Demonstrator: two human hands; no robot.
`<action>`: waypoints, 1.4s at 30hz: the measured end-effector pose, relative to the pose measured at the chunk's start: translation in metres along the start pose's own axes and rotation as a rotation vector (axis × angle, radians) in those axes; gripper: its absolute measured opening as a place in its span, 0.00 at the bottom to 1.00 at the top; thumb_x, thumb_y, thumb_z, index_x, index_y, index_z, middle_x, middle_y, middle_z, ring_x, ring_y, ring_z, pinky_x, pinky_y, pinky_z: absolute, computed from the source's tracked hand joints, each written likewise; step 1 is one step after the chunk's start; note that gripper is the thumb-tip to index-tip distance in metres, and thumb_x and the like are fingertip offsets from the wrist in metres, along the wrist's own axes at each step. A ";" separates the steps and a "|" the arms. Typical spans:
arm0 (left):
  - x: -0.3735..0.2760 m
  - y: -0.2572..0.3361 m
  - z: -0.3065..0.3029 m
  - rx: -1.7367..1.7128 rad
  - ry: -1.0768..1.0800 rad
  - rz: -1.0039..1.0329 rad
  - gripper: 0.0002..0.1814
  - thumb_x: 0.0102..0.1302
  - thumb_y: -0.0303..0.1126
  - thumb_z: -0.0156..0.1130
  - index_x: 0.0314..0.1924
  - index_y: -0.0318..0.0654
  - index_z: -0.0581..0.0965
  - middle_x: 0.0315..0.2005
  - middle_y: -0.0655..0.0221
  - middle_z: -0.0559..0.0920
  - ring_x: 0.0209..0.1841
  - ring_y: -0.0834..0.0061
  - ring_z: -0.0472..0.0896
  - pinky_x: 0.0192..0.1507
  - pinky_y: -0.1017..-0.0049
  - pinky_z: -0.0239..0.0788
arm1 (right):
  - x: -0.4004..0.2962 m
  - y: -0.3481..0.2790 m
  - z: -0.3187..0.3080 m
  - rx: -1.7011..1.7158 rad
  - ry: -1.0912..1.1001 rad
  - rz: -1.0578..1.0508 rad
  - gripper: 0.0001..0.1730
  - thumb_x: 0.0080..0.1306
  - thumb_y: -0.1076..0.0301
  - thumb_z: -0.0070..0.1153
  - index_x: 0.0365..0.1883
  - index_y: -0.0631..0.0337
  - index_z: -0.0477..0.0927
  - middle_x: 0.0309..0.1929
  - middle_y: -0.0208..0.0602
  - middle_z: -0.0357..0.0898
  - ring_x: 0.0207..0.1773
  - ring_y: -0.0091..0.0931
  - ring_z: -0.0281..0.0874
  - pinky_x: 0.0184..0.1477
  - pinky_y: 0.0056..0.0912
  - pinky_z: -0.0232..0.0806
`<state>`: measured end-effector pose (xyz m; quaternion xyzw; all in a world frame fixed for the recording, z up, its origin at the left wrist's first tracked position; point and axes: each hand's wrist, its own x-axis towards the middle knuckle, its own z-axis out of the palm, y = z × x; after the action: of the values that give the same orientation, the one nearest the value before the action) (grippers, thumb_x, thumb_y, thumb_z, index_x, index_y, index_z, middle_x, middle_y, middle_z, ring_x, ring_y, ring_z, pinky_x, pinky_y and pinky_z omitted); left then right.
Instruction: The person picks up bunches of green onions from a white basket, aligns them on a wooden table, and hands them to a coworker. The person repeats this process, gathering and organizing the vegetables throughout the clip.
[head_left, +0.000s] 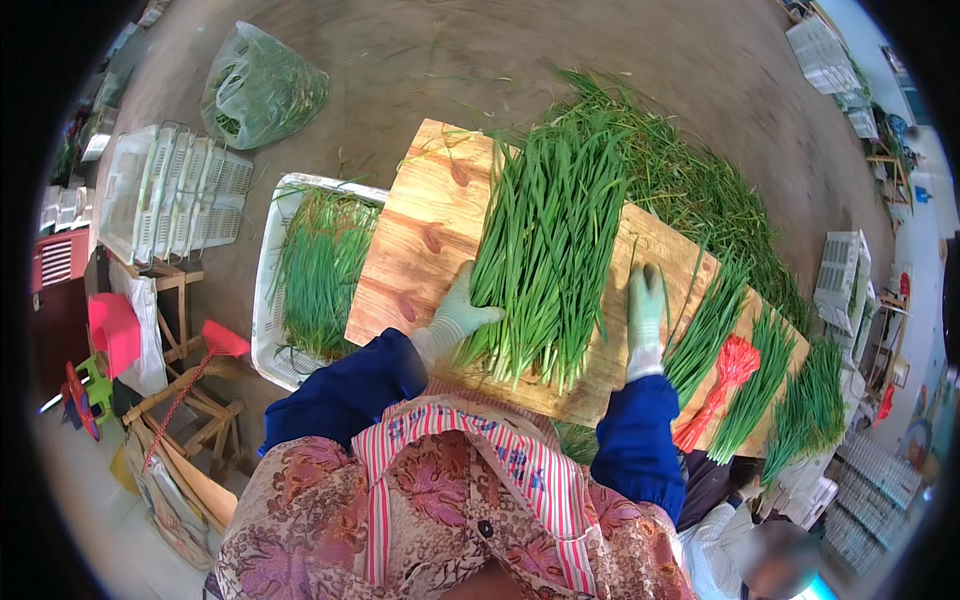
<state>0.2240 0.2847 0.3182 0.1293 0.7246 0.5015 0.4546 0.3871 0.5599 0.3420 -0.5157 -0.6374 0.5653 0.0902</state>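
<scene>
A broad pile of green garlic chives (551, 247) lies spread on a wooden board (420, 232), its pale cut ends towards me. My left hand (459, 311), in a pale knit glove, touches the pile's left edge near those ends, thumb over the stems and apart from the fingers. My right hand (646, 311), gloved alike, is upright over the board just right of the pile, holding nothing. Further right are a smaller chive bunch (709, 322), a bundle of red ties (720, 390) and another chive bunch (754, 382).
A white crate (264, 315) of chives stands left of the board. Loose leaves (697, 172) heap on the floor beyond it. Farther left are stacked white baskets (180, 195), a filled plastic bag (262, 90) and a red fly swatter (223, 339). Another person (720, 532) is close at lower right.
</scene>
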 end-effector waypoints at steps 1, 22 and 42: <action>0.010 -0.015 0.004 0.037 0.014 -0.027 0.55 0.41 0.37 0.75 0.66 0.30 0.51 0.58 0.53 0.67 0.60 0.63 0.66 0.62 0.72 0.56 | -0.020 0.028 0.009 0.076 0.136 -0.032 0.35 0.63 0.63 0.52 0.64 0.71 0.56 0.62 0.51 0.62 0.63 0.33 0.62 0.61 0.30 0.58; 0.016 -0.005 0.006 -0.370 0.151 -0.057 0.40 0.53 0.39 0.69 0.61 0.29 0.61 0.51 0.55 0.74 0.51 0.63 0.74 0.52 0.73 0.66 | -0.091 0.067 0.031 -0.039 0.174 -0.001 0.47 0.57 0.65 0.60 0.67 0.71 0.47 0.69 0.54 0.48 0.71 0.38 0.47 0.69 0.33 0.43; 0.028 -0.002 0.004 -0.435 0.114 -0.136 0.27 0.50 0.18 0.58 0.54 0.30 0.70 0.39 0.62 0.80 0.38 0.70 0.79 0.41 0.74 0.73 | -0.060 0.074 0.023 -0.054 0.235 -0.036 0.43 0.56 0.60 0.61 0.63 0.72 0.56 0.59 0.55 0.66 0.60 0.42 0.65 0.61 0.34 0.57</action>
<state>0.2123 0.3044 0.3018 -0.0494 0.6311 0.6204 0.4630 0.4396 0.4874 0.3017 -0.5691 -0.6465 0.4820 0.1605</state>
